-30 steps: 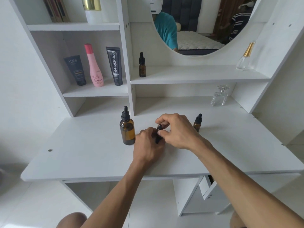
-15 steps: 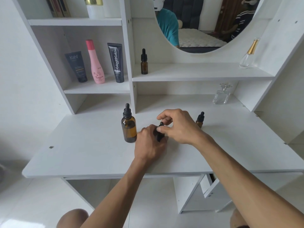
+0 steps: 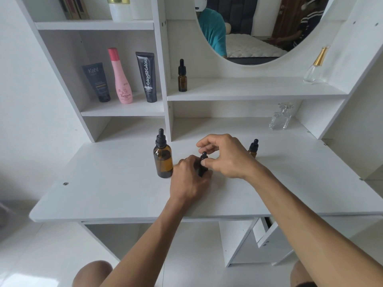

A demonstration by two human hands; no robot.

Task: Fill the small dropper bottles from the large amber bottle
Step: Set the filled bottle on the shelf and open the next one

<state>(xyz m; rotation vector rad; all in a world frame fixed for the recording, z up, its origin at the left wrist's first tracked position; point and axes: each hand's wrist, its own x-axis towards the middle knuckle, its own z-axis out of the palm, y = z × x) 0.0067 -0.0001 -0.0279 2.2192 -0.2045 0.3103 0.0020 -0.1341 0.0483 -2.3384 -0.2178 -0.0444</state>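
Both hands meet at desk (image 3: pixel 103 195) centre, on one small dropper bottle (image 3: pixel 203 165). Left hand (image 3: pixel 191 181) wraps the bottle body, fingers curled round it; body mostly hidden, base on or just above the desk, can't tell which. Right hand (image 3: pixel 226 157) pinches the black dropper cap (image 3: pixel 204 155) from 3 o'clock, thumb and forefinger on the collar, other fingers arched above. Cap on the neck; whether it's seated or loosened can't be told.

Big amber bottle (image 3: pixel 163 160) stands upright at 9 o'clock of the hands, just beside the left knuckles, not touching as far as I can see. Dropper cap on.

Second small bottle (image 3: pixel 253 148) upright at 2 o'clock, partly hidden behind the right wrist, capped.

Third small bottle (image 3: pixel 182 76) upright on the mid shelf at 12 o'clock, capped.

Left cubby at 11 o'clock: dark tube (image 3: pixel 97 82), pink bottle (image 3: pixel 121 78), black tube (image 3: pixel 147 77). Clear perfume bottle (image 3: pixel 280 118) at 1 o'clock on the desk back; gold-capped one (image 3: pixel 315 67) on the shelf above it. Mirror (image 3: pixel 259 27) at 12–1 o'clock.
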